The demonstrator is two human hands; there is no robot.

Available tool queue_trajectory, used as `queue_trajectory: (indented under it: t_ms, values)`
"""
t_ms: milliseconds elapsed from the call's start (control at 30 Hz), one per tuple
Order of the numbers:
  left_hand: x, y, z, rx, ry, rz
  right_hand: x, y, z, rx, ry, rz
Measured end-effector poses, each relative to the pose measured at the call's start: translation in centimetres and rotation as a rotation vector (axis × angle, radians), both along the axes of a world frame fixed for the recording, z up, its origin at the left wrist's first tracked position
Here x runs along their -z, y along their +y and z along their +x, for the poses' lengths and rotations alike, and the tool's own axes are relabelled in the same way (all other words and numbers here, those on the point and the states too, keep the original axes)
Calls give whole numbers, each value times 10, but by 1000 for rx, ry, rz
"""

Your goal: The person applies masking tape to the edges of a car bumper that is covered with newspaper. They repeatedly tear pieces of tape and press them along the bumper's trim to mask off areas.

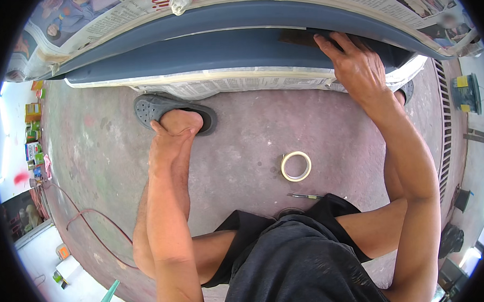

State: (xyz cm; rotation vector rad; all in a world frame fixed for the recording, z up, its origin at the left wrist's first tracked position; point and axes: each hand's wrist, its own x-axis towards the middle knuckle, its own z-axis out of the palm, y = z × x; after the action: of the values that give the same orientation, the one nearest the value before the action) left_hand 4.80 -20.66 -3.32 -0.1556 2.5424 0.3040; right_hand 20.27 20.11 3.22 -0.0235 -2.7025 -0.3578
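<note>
My right hand reaches up to a blue-grey curved panel, which looks like a vehicle bumper. Its fingers lie stretched and slightly apart over the panel's dark right end. Beside those fingertips is a dark brownish patch; I cannot tell whether it is a sheet or a mark. Down at my left foot, in a grey clog, my left hand is closed around the ankle, with most of its fingers hidden. Newspaper and masking tape border the panel above and below.
A roll of masking tape lies on the concrete floor between my legs, near a slim cutter knife. At the left, a red hose runs past cans. A floor grate and bucket are at right.
</note>
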Motion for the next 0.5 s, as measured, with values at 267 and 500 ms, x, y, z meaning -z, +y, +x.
queue_trajectory:
  t_ms: [267,500]
  values:
    - [1,-2,0,18,19,14,-5,11,12,110,-115,-13]
    - [10,-6,-3,25,32,-7,-9,19,15,22,-36,60]
